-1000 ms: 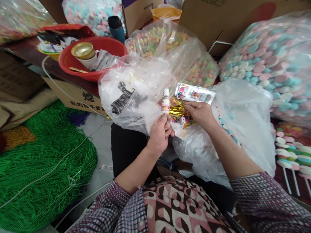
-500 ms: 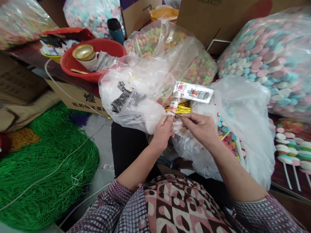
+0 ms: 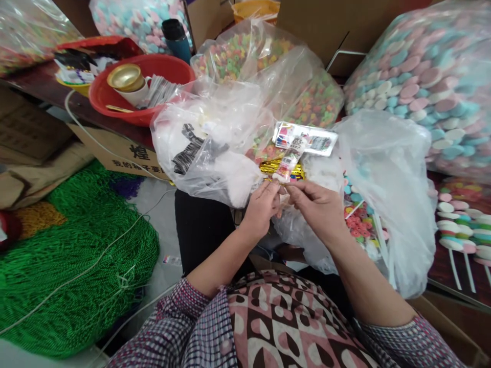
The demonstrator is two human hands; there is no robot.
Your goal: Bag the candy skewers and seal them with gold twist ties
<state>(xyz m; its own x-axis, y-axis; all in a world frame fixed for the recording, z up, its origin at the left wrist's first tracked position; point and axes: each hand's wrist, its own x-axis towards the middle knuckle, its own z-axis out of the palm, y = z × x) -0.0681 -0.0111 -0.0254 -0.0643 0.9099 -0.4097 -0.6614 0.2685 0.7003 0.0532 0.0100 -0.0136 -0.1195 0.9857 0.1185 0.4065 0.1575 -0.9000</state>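
Your left hand (image 3: 261, 207) and right hand (image 3: 316, 207) each pinch the foot of one small candy packet (image 3: 290, 161). One gold tie bundle (image 3: 274, 167) lies just behind it; one printed card (image 3: 306, 138) sits beyond.

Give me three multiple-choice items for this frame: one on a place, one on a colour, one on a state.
1. Where is the gold cup?
A. in the red basin
B. on the green netting
C. in a cardboard box

2. What colour are the twist ties?
A. silver
B. gold
C. blue

3. How is the small packet held?
A. lying loose
B. pinched by both hands
C. right hand only

A: the cup sits inside the basin. B: the ties shine gold. B: left hand and right hand meet at its lower end.
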